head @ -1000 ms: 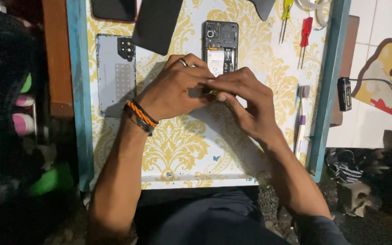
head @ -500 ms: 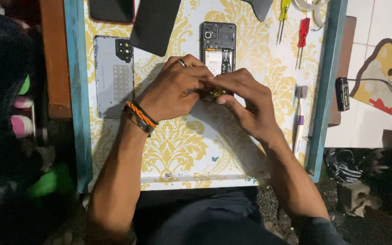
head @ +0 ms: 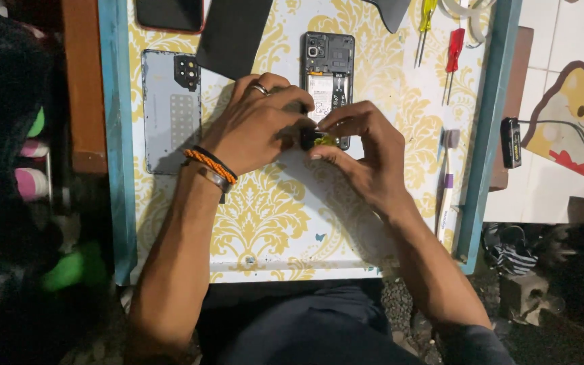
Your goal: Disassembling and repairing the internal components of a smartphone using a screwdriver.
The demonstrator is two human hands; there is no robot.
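- A small dark part with a yellow-green fleck [head: 313, 139] is seen pinched between the fingertips of both hands at the centre of the frame, over the lower end of the opened phone [head: 329, 64].
- The left hand [head: 255, 128] is curled, its fingers closed on the small part; a metal ring is worn on one finger, and braided orange and dark bands on the wrist.
- The right hand [head: 363, 152] is bent in from the right, thumb and forefinger closed on the same part.
- The opened phone is laid flat, upper centre, a dark rectangle with its inner boards and camera module exposed.
- A pale grey, smooth back cover [head: 170, 111] with a dark camera cut-out is laid at the upper left, well apart from the hands.
- The table [head: 272, 223] is covered with a glossy white sheet printed with yellow damask and is framed in blue.
- Two slim screwdrivers, a yellow-handled one [head: 426, 17] and a red-handled one [head: 454, 51], are laid at the upper right.
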